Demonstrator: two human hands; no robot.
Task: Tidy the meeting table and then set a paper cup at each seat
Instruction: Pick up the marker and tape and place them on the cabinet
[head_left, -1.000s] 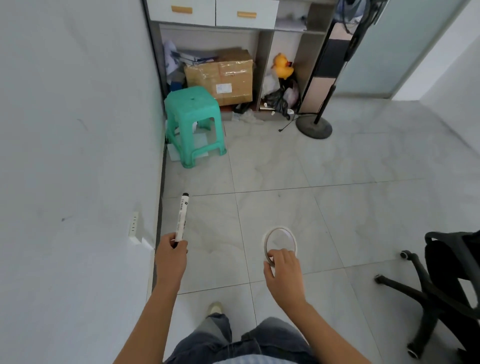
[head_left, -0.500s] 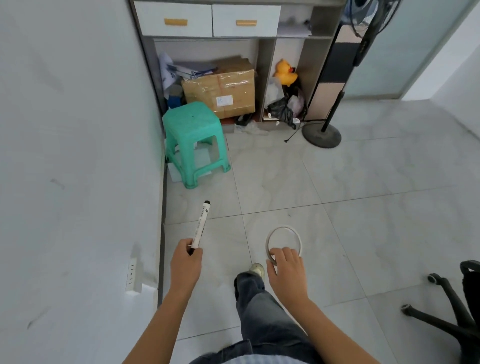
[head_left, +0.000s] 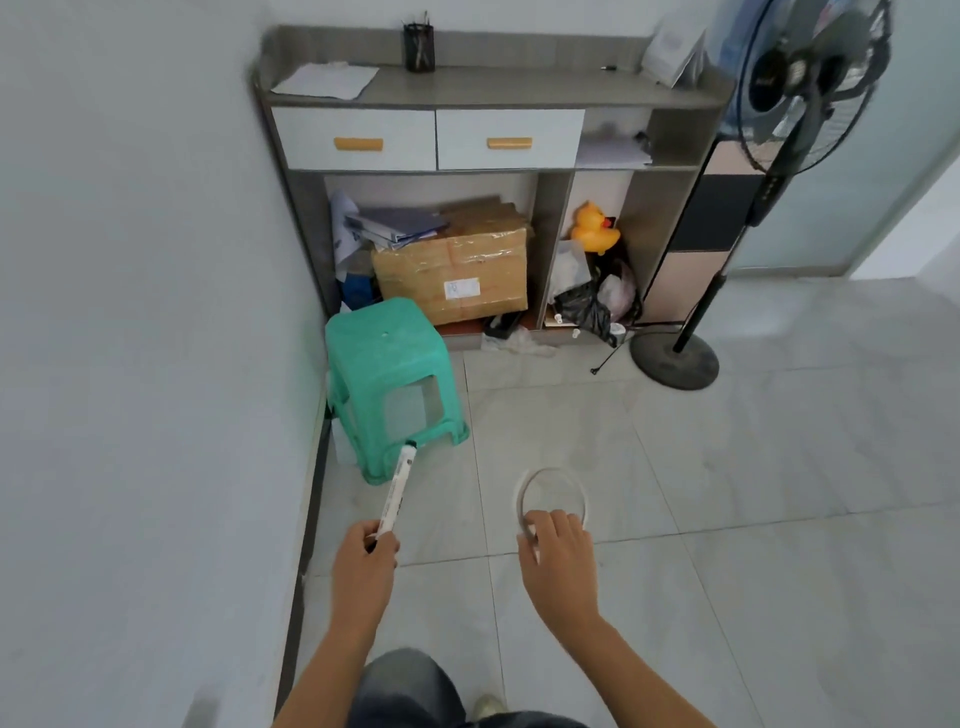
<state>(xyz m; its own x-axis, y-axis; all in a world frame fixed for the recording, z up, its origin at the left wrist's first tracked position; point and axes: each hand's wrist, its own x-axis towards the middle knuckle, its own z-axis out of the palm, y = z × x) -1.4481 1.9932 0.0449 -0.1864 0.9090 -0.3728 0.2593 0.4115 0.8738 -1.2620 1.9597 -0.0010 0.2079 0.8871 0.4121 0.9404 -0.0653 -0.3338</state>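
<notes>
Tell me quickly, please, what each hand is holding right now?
Left hand: closed on a marker.
Right hand: closed on a roll of tape.

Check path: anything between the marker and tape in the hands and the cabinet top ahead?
Mostly open floor. The green stool stands by the wall ahead of the left hand with the marker; the right hand with the tape ring has clear tiles ahead.

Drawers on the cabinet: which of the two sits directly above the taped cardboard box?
The right drawer, next to the open paper shelf, sits over the cardboard box. The left drawer, nearer the wall, is above the folders instead.
</notes>
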